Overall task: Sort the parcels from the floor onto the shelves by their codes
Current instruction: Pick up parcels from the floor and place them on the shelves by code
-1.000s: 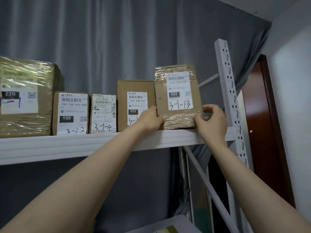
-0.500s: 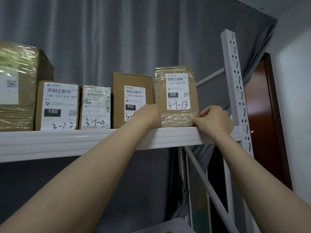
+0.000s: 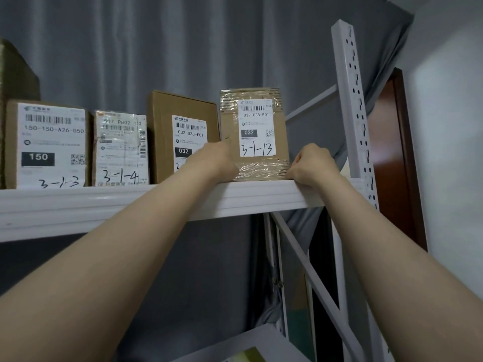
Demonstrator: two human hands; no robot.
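Observation:
A taped cardboard parcel (image 3: 257, 121) with a label reading 032-038-E01 and the handwritten code 3-1-13 stands upright on the white top shelf (image 3: 251, 198), at the right end of the row. My left hand (image 3: 217, 160) presses against its lower left edge. My right hand (image 3: 311, 164) pinches its lower right corner with curled fingers. To its left stand another 032 parcel (image 3: 183, 118), a plastic-wrapped one marked 3-1-4 (image 3: 121, 147) and a 150 parcel marked 3-1-3 (image 3: 49, 145).
A white slotted shelf upright (image 3: 352, 100) rises just right of my right hand. A grey curtain (image 3: 156, 48) hangs behind the shelf. A dark wooden door (image 3: 397, 152) is at the far right. A large wrapped box (image 3: 15, 74) sits at the left edge. A lower shelf corner (image 3: 251, 340) shows below.
The 3-1-13 parcel has come down from a tilted hold to stand flat on the shelf. Both hands have dropped to its bottom corners. My view has shifted left to right.

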